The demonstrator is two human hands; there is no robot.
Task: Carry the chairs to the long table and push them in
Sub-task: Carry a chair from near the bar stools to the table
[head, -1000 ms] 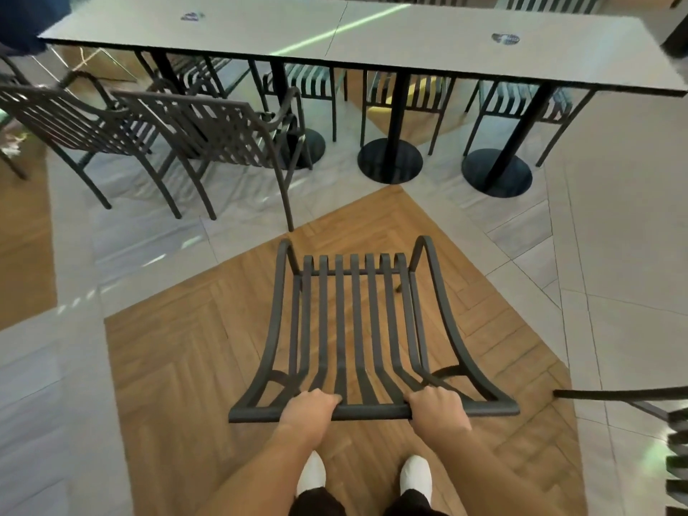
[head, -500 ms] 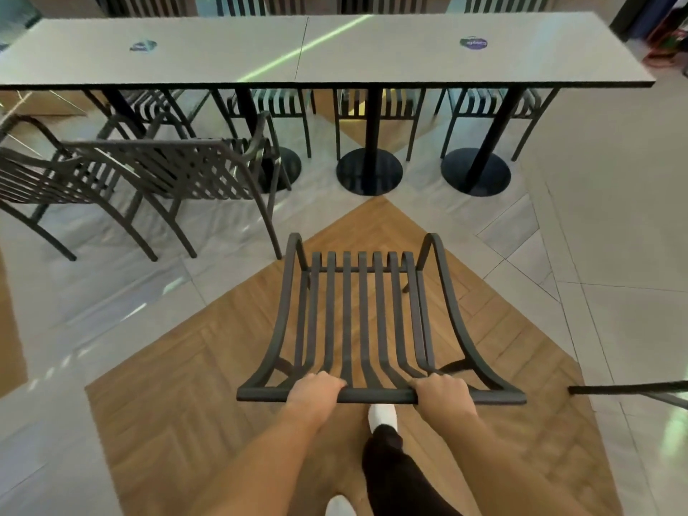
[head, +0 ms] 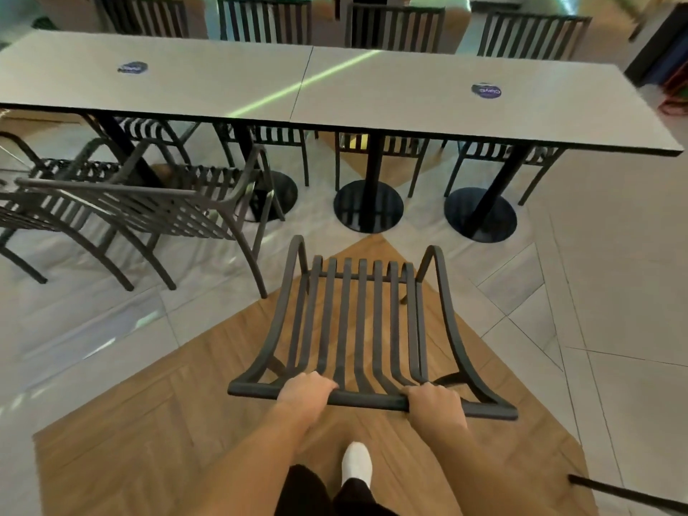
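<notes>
A dark slatted metal chair (head: 363, 314) hangs in front of me, seat pointing at the long grey table (head: 372, 98). My left hand (head: 303, 392) grips the top rail of its backrest left of centre. My right hand (head: 435, 404) grips the same rail right of centre. The chair's front edge is a short way from the table's near edge, in line with the middle black pedestal (head: 368, 204).
Two more dark chairs (head: 149, 206) stand at the left along the table's near side. Several chairs (head: 394, 26) line the far side. Round pedestal bases (head: 480, 214) sit under the table. A dark bar (head: 625, 491) juts in at the bottom right.
I have walked forward with the chair; the table and the two chairs at the left are closer. Both hands keep their hold on the backrest rail.
</notes>
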